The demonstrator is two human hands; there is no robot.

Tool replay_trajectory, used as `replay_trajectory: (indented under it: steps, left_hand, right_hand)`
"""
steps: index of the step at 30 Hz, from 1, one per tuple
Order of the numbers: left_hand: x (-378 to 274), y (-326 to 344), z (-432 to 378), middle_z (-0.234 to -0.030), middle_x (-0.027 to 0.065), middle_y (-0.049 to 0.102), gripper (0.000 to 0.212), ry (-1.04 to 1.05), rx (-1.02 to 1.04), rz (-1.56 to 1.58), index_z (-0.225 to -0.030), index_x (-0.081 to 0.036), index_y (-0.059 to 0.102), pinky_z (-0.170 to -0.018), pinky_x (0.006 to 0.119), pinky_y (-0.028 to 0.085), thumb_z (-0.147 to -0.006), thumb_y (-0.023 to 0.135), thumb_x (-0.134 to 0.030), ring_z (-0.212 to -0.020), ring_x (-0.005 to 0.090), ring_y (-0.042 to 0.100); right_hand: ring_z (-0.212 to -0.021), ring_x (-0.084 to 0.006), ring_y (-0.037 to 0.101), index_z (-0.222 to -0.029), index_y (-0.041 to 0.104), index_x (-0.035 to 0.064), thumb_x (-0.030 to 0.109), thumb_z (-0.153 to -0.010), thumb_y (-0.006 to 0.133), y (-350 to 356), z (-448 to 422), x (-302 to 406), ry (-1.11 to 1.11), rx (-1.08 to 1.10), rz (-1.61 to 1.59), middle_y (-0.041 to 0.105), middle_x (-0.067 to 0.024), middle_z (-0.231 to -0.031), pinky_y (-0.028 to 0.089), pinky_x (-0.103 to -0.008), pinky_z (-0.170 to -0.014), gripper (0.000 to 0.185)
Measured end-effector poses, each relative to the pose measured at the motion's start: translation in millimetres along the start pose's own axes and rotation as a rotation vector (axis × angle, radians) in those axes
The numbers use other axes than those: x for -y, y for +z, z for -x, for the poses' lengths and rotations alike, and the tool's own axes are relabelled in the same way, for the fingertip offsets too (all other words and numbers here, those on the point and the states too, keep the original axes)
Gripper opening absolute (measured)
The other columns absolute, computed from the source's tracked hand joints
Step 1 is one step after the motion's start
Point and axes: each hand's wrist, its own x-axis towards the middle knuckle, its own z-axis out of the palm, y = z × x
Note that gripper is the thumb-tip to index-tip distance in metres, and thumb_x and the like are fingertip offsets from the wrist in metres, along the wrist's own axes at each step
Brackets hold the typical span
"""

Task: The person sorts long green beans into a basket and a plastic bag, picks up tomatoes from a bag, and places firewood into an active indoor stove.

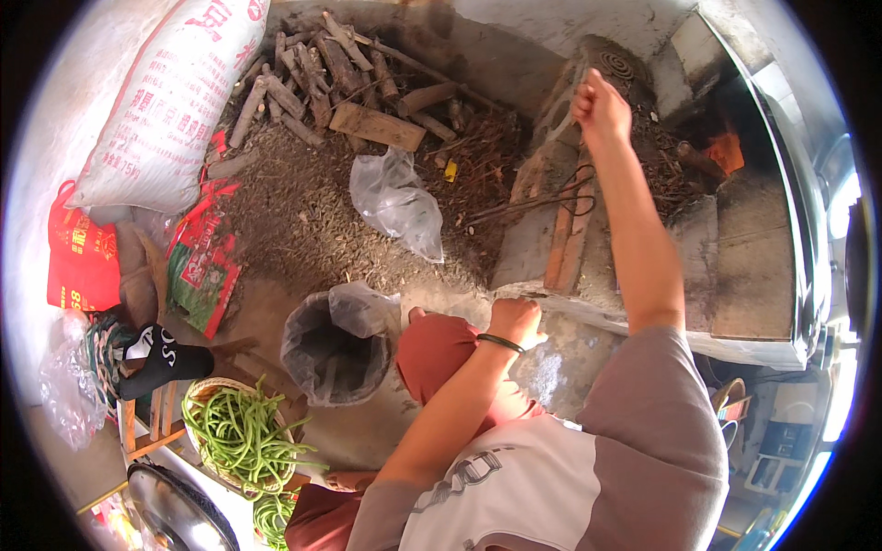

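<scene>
My right hand [601, 109] reaches out over the ledge of a masonry stove [751, 255]. Its fingers are curled, and I cannot tell whether something thin is between them. Below it, bent metal fire tongs [530, 206] lie across a strip of wood [568, 234] on the ledge. A log end [697, 160] sticks out of the firebox beside an orange flame [727, 153]. My left hand [515, 322], with a dark bangle at the wrist, is a loose fist just past my red-clad knee [437, 358]. Nothing shows in it.
Split firewood [331, 76] is piled by the wall, with a clear plastic bag [400, 203] on the littered floor. A lined bin [337, 351] stands beside my knee. Green beans [241, 434] fill a basket at lower left, near a metal lid [176, 510]. A large woven sack [169, 110] leans upper left.
</scene>
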Motion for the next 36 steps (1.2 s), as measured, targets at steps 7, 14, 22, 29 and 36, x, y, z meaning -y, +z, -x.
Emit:
replay_trajectory:
  steps: [7,14,22,29,36]
  left_hand:
    - [-27,-53,1,-0.103,0.0182,0.061,0.028,-0.212,-0.786,0.316,-0.097,-0.002,0.06,-0.071,0.04,0.05,-0.084,0.063,-0.026,-0.084,0.0294,0.063]
    - [-41,-79,61,-0.135,0.0252,0.039,0.074,0.193,-1.325,0.204,-0.134,0.0,0.042,-0.1,0.049,0.034,-0.084,0.057,-0.052,-0.122,0.0405,0.041]
    - [-46,-72,224,-0.126,0.0232,0.055,0.065,0.215,-1.274,-0.266,-0.113,0.003,0.062,-0.105,0.045,0.032,-0.092,0.036,-0.053,-0.122,0.0323,0.05]
    - [-66,58,405,-0.115,0.016,0.06,0.041,-0.29,-1.409,-0.457,-0.114,-0.004,0.058,-0.097,0.041,0.04,-0.083,0.057,-0.031,-0.112,0.0286,0.055]
    - [-30,209,539,-0.083,0.011,0.063,0.031,-1.394,-1.36,-0.115,-0.09,-0.007,0.064,-0.074,0.039,0.048,-0.077,0.068,-0.034,-0.082,0.0303,0.062]
  right_hand:
    - [-0.071,-0.0154,0.06,-0.121,0.056,-0.0019,0.007,-0.094,0.046,54,88,-55,0.086,0.271,0.04,0.065,-0.0087,-0.092,0.049,-0.0282,-0.063,0.03]
    - [-0.096,-0.0199,0.06,-0.125,0.051,0.0004,0.017,-0.094,0.052,27,237,-58,0.221,0.439,0.165,0.061,-0.0135,-0.116,0.051,-0.0322,-0.08,0.035]
    - [-0.12,-0.0274,0.052,-0.131,0.046,0.003,0.033,-0.099,0.043,24,397,-68,1.099,1.076,-0.32,0.053,-0.0141,-0.13,0.045,-0.0369,-0.098,0.044]
    - [-0.119,-0.0273,0.052,-0.122,0.051,0.001,0.022,-0.096,0.048,7,570,-96,1.154,0.923,0.39,0.054,-0.0148,-0.127,0.046,-0.0362,-0.096,0.033]
    - [-0.093,-0.0149,0.06,-0.098,0.064,-0.0027,0.017,-0.095,0.055,-21,625,-112,0.805,1.572,0.444,0.064,-0.0104,-0.107,0.048,-0.0301,-0.087,0.021]
